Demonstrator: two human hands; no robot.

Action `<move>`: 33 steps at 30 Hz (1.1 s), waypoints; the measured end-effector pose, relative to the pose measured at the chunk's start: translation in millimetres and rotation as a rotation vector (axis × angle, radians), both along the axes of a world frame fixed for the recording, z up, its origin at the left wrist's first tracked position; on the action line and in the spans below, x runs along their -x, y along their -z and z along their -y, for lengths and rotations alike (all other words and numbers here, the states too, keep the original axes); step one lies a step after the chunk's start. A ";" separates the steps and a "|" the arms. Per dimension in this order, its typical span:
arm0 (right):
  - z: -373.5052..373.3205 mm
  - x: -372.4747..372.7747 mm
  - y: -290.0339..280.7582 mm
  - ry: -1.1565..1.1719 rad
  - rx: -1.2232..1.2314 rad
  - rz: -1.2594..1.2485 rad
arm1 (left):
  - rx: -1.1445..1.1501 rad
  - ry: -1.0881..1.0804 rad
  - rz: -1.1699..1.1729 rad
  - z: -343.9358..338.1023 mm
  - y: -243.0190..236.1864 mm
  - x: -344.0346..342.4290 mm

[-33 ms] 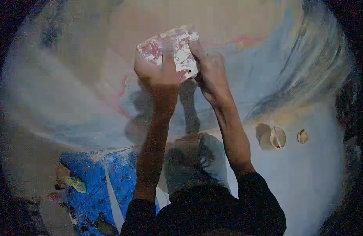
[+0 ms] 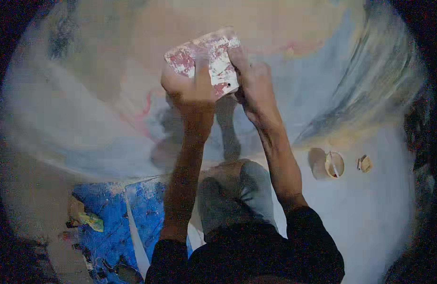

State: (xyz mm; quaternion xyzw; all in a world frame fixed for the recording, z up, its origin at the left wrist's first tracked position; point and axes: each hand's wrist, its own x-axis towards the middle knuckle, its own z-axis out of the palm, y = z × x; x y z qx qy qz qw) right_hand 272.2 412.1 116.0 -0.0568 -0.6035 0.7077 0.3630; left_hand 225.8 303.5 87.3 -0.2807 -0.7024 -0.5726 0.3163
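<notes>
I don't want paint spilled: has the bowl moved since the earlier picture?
No; the bowl shows no shift either way against the blue sheet.

Most fingers of the bare left hand [image 2: 186, 90] and the bare right hand [image 2: 256, 85] are hidden behind the flat, red-and-white blotched piece [image 2: 220, 59], whose underside is out of sight. At near left, the bare left forearm [image 2: 181, 189] covers part of the scuffed blue sheet [image 2: 104, 201]. At right, the pale tan angular object [image 2: 366, 164] is too small to identify
</notes>
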 end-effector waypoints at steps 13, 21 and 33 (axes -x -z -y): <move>-10.1 0.4 1.3 0.171 -0.280 0.190 | -0.564 0.511 0.556 -10.9 -26.6 -12.3; -4.9 -2.4 2.8 -0.068 -0.061 0.052 | -0.451 0.636 0.691 8.5 -35.7 -15.6; -5.9 14.3 -0.9 0.038 -0.166 -0.056 | -0.517 0.736 0.510 3.9 -48.8 -8.4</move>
